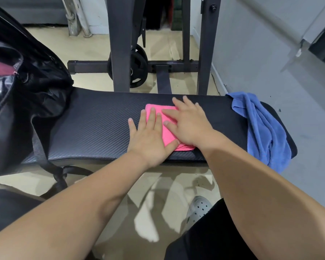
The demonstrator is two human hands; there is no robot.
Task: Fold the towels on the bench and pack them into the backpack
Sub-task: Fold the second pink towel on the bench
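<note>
Pink towel (pixel 166 136) under left hand (pixel 148 141), right hand (pixel 191 126), fingers (pixel 152 119) straight; blue towel (pixel 261 128), backpack (pixel 36 81) flank.

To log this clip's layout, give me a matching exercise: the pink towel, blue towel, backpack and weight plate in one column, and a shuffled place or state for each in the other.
1. pink towel
2. blue towel
3. backpack
4. weight plate

A. draped unfolded over the right end of the bench
B. low behind the bench, against the rack frame
C. folded, pressed flat under the left hand and right hand
D. standing at the bench's left end

Pairs: 1-C, 2-A, 3-D, 4-B.
</note>
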